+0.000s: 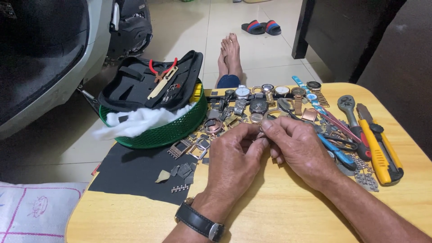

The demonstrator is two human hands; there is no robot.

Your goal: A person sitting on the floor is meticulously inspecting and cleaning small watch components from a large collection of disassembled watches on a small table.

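1. Left hand (234, 157) and right hand (299, 146) meet fingertip to fingertip, pinched shut on a small metal watch part (260, 134); mostly hidden.
2. Just beyond the pinch lie loose watches (258, 105); left of it, a green basket (168, 130).

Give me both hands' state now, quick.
Left hand: closed, pinching a small metal watch part.
Right hand: closed on the same part at the fingertips.

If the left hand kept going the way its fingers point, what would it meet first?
The left hand points up and right, toward the table's far edge. It would probably first meet the loose watch cases and buckles, then the black-faced watch. Depth is uncertain.
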